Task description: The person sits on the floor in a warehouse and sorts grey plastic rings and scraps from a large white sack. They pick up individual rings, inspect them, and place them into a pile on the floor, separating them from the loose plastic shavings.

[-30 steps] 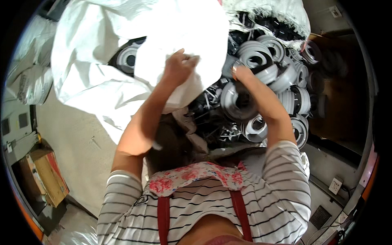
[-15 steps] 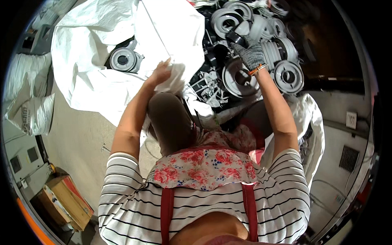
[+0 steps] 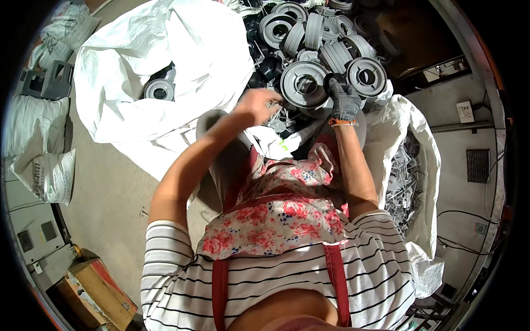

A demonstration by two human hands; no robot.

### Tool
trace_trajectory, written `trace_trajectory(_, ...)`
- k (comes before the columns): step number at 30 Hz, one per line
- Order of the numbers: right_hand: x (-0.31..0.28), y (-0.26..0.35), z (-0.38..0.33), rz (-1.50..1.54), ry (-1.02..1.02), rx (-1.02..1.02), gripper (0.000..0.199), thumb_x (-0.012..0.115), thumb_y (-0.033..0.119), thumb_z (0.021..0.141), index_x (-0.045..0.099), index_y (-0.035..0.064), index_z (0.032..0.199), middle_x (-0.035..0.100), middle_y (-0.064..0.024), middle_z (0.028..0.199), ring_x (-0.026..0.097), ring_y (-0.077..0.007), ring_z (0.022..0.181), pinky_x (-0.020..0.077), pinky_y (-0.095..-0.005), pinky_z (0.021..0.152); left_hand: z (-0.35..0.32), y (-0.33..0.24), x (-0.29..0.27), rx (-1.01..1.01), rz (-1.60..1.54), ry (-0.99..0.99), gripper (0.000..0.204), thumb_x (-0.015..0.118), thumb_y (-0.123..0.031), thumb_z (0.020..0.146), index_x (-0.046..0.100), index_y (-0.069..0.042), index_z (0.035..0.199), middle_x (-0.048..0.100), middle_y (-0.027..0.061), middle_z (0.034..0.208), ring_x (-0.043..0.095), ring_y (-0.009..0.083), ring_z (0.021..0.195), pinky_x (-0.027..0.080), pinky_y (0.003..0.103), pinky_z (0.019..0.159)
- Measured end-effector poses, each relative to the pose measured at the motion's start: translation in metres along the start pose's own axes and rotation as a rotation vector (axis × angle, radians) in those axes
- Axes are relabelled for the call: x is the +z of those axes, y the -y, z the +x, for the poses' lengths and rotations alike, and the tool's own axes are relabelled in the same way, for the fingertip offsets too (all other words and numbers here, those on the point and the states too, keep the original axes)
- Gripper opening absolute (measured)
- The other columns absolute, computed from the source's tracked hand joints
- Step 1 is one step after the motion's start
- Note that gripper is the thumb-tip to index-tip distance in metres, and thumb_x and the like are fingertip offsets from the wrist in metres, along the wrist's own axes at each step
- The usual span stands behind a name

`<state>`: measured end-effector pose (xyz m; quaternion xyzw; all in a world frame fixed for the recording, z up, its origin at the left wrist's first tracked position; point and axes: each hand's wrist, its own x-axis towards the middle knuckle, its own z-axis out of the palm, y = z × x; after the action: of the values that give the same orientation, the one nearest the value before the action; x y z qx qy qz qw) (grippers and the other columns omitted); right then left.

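A small workshop, shown by heaped grey plastic parts (image 3: 336, 57) and stacked full sacks (image 3: 41, 122).

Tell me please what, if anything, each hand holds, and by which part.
The gloved right hand holds a black round part by its near side. The left hand is too blurred to tell.

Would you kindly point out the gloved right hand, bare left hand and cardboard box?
Gloved right hand (image 3: 346, 103): head view, on its back.
Bare left hand (image 3: 257, 105): head view, on its back.
Cardboard box (image 3: 103, 291): head view, broad panel.
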<state>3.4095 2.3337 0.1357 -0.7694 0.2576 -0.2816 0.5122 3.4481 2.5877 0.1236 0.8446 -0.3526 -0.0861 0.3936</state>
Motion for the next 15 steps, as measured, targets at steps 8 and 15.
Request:
trace_trajectory(8, -0.018, 0.03, -0.006, 0.01, 0.097, -0.101, 0.035, 0.065, 0.026, 0.085, 0.062, -0.0036, 0.103, 0.066, -0.0161, 0.091, 0.063, -0.0231, 0.08, 0.0493, -0.0338, 0.074, 0.08, 0.029, 0.101, 0.175, 0.528, 0.046, 0.055, 0.075, -0.013, 0.067, 0.051, 0.001, 0.115, 0.051, 0.0186, 0.123, 0.028, 0.0376, 0.133, 0.024, 0.044, 0.11)
trace_trajectory(15, -0.015, 0.04, -0.013, 0.166, 0.173, -0.113, 0.037, 0.074, 0.027, 0.075, 0.066, 0.0021, 0.101, 0.067, -0.0102, 0.088, 0.061, -0.0181, 0.078, 0.0484, -0.03, 0.074, 0.052, -0.02, 0.032, -0.318, -0.793, -0.25, 0.042, 0.069, -0.029, 0.078, 0.057, 0.001, 0.106, 0.062, 0.0095, 0.093, 0.06, 0.0204, 0.081, 0.047, 0.033, 0.079)
